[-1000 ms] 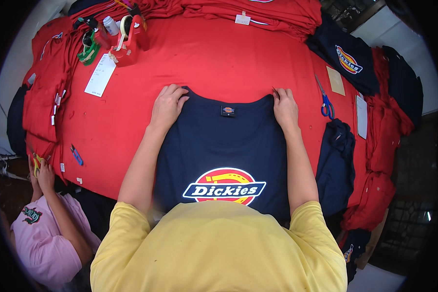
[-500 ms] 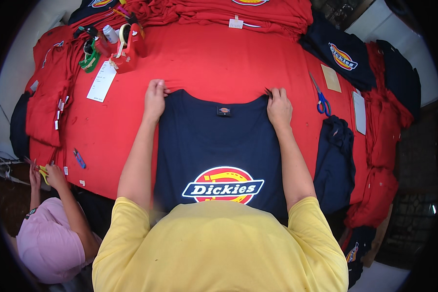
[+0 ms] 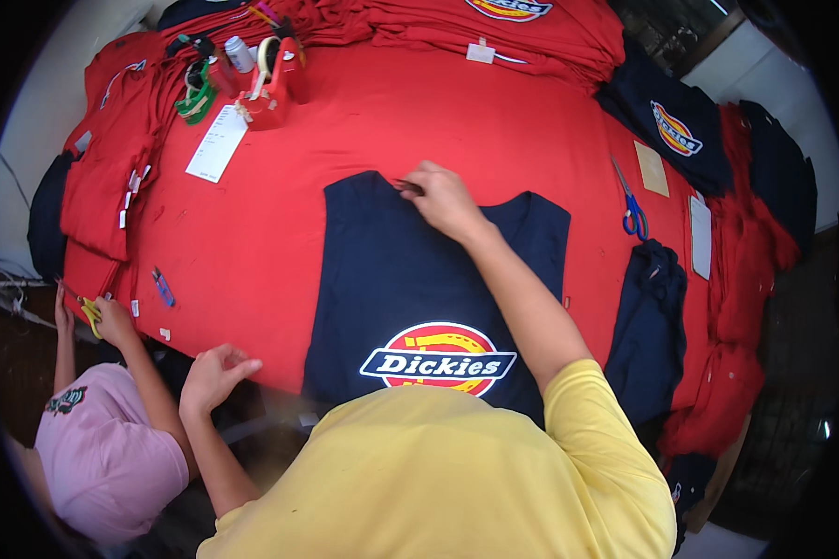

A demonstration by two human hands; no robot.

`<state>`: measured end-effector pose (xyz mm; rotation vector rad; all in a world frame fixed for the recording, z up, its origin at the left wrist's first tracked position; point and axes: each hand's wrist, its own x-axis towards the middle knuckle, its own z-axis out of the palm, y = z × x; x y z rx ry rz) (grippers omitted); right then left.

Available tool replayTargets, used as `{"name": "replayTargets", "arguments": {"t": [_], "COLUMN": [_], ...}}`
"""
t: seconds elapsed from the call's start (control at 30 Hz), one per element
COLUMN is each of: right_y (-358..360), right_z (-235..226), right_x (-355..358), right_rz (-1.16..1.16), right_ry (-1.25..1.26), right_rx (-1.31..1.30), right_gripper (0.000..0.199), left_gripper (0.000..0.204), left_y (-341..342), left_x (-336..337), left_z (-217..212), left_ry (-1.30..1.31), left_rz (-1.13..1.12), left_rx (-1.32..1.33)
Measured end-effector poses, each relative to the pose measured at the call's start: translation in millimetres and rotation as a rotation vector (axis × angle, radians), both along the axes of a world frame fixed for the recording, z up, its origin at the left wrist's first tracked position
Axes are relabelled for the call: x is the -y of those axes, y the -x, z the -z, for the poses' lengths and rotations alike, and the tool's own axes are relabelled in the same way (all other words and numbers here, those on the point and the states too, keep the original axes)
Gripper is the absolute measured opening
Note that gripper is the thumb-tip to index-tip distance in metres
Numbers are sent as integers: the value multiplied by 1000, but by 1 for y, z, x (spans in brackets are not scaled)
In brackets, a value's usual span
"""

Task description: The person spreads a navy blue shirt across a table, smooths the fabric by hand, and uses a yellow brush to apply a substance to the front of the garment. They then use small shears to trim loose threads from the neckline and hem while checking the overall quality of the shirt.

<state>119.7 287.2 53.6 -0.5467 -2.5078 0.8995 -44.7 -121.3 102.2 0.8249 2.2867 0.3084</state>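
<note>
Far left on my feed, a co-worker's hand (image 3: 115, 322) is on some yellow scissors (image 3: 90, 315). Next over, blue snips (image 3: 163, 289) lie on the red counter (image 3: 252, 252). My left grip (image 3: 215, 379) is loosely spread by the near edge. Navy shirt (image 3: 419, 284) lies flat dead centre, and my right grip (image 3: 446, 202) is at its neckline, pinching some dark thing (image 3: 408, 186), too small to make out. Then blue scissors (image 3: 635, 224), right of the shirt.
</note>
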Motion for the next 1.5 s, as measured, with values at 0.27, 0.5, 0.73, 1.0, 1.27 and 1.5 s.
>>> {"name": "replayTargets", "arguments": {"t": [0.27, 0.5, 0.73, 1.0, 1.27, 1.5], "right_y": [46, 49, 44, 44, 20, 7], "right_z": [34, 45, 37, 37, 11, 2], "right_x": [12, -3, -28, -28, -4, 20], "right_rz": [29, 64, 68, 114, 215, 178], "right_ry": [-330, -25, 575, 742, 237, -85], "right_rx": [-41, -162, -104, -210, -117, 190], "right_gripper": [9, 6, 16, 18, 35, 29], "left_gripper": [33, 37, 31, 23, 13, 8], "left_y": [-35, -18, 1, -22, -22, -15], "left_x": [-107, -261, -286, -289, -283, -290], "left_z": [16, 77, 91, 75, 89, 95], "left_ry": [-583, -821, -712, -967, -969, -948], "left_rz": [-20, 31, 107, 88, 187, 171], "left_rx": [-205, -543, -415, -499, -492, -505]}}
